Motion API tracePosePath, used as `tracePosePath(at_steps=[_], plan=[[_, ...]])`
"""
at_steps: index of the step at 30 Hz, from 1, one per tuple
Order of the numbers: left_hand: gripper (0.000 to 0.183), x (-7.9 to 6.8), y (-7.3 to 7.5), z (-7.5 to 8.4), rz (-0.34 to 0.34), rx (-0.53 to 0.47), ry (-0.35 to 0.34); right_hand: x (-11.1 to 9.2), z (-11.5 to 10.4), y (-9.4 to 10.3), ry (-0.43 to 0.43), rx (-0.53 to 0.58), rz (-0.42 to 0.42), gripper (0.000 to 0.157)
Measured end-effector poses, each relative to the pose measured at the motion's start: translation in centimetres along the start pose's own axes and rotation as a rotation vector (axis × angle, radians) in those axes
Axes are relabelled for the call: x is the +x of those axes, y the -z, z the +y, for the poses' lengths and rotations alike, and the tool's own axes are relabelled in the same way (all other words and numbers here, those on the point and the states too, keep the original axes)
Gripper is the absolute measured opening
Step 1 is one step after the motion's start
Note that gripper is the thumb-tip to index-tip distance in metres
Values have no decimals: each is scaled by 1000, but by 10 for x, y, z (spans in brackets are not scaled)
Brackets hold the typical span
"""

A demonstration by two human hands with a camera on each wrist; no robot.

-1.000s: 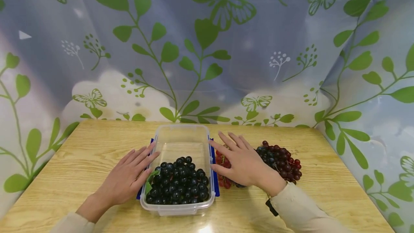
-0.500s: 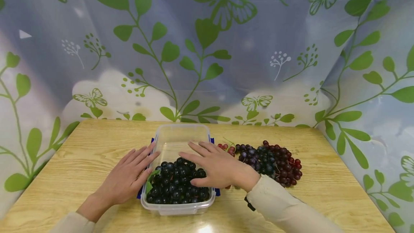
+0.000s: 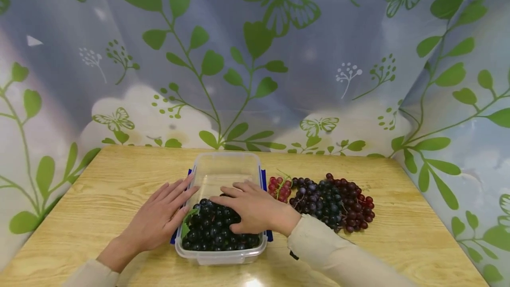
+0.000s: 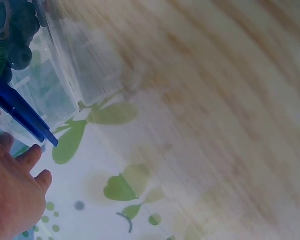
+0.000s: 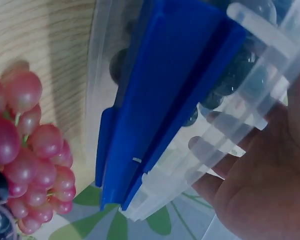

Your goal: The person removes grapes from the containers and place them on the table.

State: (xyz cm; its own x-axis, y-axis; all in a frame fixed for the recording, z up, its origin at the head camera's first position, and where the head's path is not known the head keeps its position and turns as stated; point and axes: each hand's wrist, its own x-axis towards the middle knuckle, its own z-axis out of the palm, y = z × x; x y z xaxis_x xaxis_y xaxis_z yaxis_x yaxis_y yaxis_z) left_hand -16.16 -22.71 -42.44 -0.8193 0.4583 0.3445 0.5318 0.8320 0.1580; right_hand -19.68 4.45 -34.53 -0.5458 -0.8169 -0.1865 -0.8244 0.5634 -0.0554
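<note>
A clear plastic box (image 3: 221, 256) with blue side latches (image 5: 160, 95) stands on the table. A bunch of black grapes (image 3: 211, 227) with a green leaf lies in its near part. My left hand (image 3: 153, 218) rests by the box's left rim, fingers spread. My right hand (image 3: 255, 209) is over the right side of the black grapes, palm down; its fingers, slightly bent, reach onto them and its fingertips are partly hidden. In the right wrist view the right fingers (image 5: 225, 162) show beyond the box's rim, not wrapped round anything I can see.
To the right of the box lie a small red grape bunch (image 3: 280, 188), dark purple grapes (image 3: 308, 194), blue-black grapes (image 3: 328, 207) and dark red grapes (image 3: 354, 203). A curtain (image 3: 303, 79) with leaf and butterfly prints hangs behind the wooden table (image 3: 135, 163).
My right hand has moved left from above the red grapes to the black grapes in the box, and lowered onto them. The left hand has stayed by the rim.
</note>
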Motion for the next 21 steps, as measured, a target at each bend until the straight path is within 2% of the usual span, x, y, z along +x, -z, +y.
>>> tracePosePath(at_steps=[7,10,15,21], plan=[[46,1,1,0,-17,-8,8,11,-11,3,-66,15,-40,83],[46,1,1,0,-14,-7,11,14,-15,7,-96,-23,-77,83],[47,2,0,0,-6,1,6,17,-14,8,-107,-139,-130,70],[46,2,0,1,-5,0,3,19,-8,5,-100,-169,-107,59]])
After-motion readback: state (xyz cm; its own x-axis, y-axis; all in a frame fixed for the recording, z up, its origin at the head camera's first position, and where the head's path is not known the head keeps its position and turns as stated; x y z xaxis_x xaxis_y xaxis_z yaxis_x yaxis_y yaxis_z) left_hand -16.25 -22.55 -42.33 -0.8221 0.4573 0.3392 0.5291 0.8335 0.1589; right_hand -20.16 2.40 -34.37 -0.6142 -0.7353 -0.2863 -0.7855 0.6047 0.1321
